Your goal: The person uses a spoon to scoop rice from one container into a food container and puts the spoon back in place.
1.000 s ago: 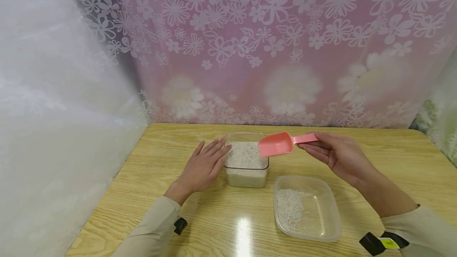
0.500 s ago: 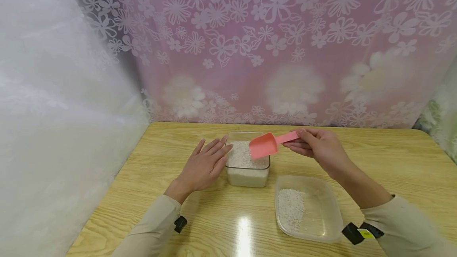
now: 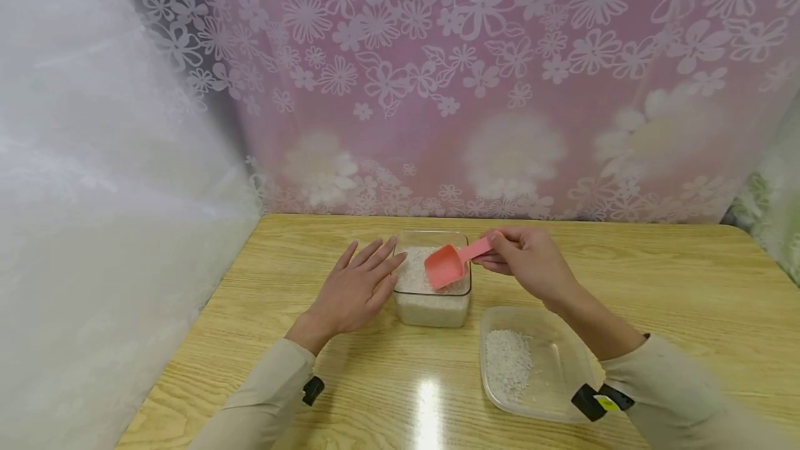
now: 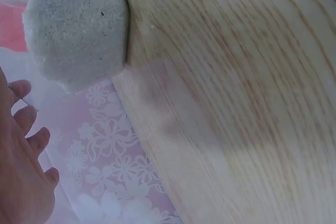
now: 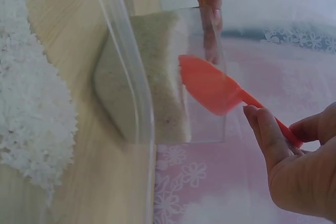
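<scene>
A pink scoop (image 3: 446, 267) is tilted into the clear rice container (image 3: 432, 311), its lip at the rice (image 3: 414, 271) inside. My right hand (image 3: 532, 262) pinches the scoop's handle between thumb and fingers, just right of the container's rim. In the right wrist view the scoop (image 5: 207, 85) meets the top of the rice. My left hand (image 3: 355, 290) lies with fingers extended against the container's left side, fingertips at the rim. The left wrist view shows the fingers of the left hand (image 4: 23, 156) near the container wall, with the rice (image 4: 79, 30) behind it.
A shallow translucent plastic tub (image 3: 542, 412) stands nearer and to the right, with a smaller pile of rice (image 3: 507, 365) at its left side. The right forearm passes over its right edge. Behind the wooden table (image 3: 362, 394) hangs a pink flowered curtain (image 3: 425, 158).
My right hand has moved left with the scoop, bringing it from above the container's right rim down to the rice. The left hand has stayed in place.
</scene>
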`<state>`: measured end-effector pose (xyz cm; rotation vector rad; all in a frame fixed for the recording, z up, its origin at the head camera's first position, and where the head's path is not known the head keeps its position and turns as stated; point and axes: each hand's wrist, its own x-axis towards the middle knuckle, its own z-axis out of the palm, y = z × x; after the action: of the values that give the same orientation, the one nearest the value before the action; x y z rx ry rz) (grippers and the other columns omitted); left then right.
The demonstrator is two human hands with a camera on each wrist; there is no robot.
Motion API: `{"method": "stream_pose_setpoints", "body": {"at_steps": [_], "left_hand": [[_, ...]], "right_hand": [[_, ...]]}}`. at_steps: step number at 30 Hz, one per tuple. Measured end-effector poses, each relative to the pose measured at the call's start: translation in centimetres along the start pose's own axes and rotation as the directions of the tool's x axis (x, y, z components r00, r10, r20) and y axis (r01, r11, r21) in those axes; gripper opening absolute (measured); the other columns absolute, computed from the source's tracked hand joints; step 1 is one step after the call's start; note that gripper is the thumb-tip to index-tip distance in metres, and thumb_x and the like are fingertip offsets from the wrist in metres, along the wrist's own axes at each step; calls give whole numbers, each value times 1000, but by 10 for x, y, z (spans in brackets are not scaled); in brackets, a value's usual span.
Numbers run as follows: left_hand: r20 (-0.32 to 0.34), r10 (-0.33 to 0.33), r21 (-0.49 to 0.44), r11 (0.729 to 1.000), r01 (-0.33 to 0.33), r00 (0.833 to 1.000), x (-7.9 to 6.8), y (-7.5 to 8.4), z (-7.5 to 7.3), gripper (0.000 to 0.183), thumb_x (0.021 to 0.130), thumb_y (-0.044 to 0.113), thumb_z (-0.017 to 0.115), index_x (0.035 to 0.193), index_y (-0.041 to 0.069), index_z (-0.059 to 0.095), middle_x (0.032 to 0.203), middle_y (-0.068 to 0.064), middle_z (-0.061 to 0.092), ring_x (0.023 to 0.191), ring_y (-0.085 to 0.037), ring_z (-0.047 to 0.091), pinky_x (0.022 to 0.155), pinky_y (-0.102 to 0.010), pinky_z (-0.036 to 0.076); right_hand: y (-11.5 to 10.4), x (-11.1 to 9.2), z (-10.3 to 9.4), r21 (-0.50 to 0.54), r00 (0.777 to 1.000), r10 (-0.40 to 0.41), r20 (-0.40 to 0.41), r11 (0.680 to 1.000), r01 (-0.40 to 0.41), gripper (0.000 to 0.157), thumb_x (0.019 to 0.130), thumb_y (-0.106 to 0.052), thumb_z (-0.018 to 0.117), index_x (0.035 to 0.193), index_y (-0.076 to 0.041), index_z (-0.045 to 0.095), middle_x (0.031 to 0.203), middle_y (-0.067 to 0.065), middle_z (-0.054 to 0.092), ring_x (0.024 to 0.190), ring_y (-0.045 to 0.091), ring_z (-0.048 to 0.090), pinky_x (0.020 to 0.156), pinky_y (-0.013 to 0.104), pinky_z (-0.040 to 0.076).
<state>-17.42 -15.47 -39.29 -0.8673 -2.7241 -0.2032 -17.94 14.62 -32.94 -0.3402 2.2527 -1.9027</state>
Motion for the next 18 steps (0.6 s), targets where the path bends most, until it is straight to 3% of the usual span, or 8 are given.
{"method": "stream_pose_setpoints", "body": {"at_steps": [10,18], "left_hand": [[11,2,-15,1000,-2,1000,0,-1,-2,50,105,42,23,147,23,43,155,0,27,141,-23,24,114,-48,9],[0,15,-25,1000,-15,1000,1,-1,-1,49,105,41,26,146,22,43,154,-2,28,141,-24,26,114,-47,9]], "right_hand": [[20,7,7,173,997,73,32,982,-77,42,104,-15,43,131,17,44,110,27,64,93,21,69,82,30,52],[20,9,12,226,993,107,56,967,-117,42,104,-15,43,131,17,44,108,25,65,93,22,68,83,31,52]]}}
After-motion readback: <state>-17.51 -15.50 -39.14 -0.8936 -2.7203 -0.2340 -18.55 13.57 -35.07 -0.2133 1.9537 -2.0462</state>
